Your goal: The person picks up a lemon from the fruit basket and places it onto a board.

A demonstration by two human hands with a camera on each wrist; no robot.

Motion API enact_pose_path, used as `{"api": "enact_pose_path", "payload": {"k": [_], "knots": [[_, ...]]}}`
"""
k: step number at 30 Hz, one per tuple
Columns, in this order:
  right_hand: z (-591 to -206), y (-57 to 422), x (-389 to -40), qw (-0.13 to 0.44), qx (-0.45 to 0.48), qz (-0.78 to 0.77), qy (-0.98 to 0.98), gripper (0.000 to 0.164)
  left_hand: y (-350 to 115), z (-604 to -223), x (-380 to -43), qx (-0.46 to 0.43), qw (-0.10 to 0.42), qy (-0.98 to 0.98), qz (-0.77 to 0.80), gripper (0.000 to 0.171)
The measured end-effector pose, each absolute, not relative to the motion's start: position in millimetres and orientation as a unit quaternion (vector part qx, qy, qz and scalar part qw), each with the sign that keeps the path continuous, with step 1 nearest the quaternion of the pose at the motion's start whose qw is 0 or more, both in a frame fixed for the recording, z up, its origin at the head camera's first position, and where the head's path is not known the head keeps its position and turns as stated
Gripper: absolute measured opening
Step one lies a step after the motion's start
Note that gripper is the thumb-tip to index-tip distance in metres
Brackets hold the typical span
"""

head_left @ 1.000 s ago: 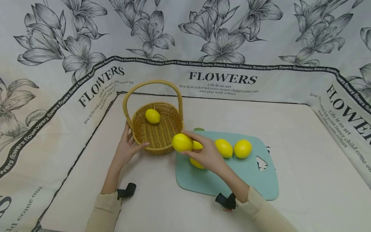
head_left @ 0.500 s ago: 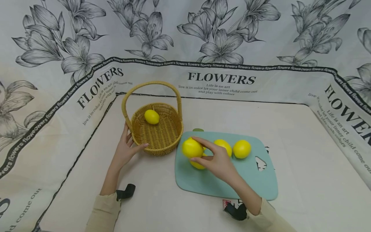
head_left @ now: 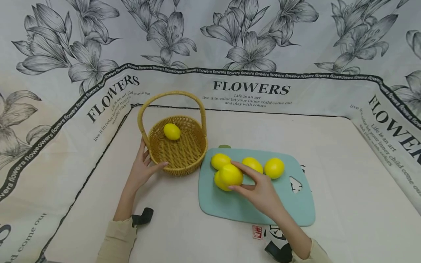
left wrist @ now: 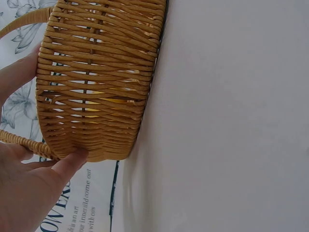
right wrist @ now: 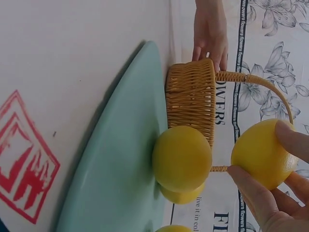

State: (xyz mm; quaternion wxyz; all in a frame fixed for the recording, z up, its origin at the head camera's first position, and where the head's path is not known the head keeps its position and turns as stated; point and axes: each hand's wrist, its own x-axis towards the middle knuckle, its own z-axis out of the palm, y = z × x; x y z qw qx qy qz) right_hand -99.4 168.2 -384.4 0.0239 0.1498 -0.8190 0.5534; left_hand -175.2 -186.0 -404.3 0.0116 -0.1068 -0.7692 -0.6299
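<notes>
My left hand (head_left: pixel 142 171) holds the wicker basket (head_left: pixel 194 160) at its near left side, the thumb at the rim. In the left wrist view its fingers (left wrist: pixel 70 164) lie against the woven wall. One lemon (head_left: pixel 172 132) sits inside the basket. With thumb and fingers my right hand (head_left: pixel 263 191) pinches another lemon (head_left: pixel 232 175), which the right wrist view shows raised off the board. Below it a lemon (head_left: pixel 217 181) on the board is partly hidden, and one more lemon (head_left: pixel 220 160) lies just behind.
The pale blue-green cutting board (head_left: pixel 250 212) lies right of the basket. On it two further lemons, a middle one (head_left: pixel 252 164) and a right one (head_left: pixel 274 168), sit side by side. A small green piece (head_left: pixel 225 146) shows past the board's back edge. The basket's tall handle (head_left: pixel 174 93) arches over it.
My right hand has carried its lemon from beside the basket's rim to the right and nearer me, over the board's left part. The left hand and the basket have stayed in place.
</notes>
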Motion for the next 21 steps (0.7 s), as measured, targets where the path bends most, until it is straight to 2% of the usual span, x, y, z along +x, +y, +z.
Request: {"api": "enact_pose_path", "payload": {"k": [21], "knots": [[-405.6,199.9,-76.6,0.018,0.083,0.523,-0.848,0.063,-186.2,-403.8,-175.8,-0.108,0.016,-0.776,-0.621,0.114]]}}
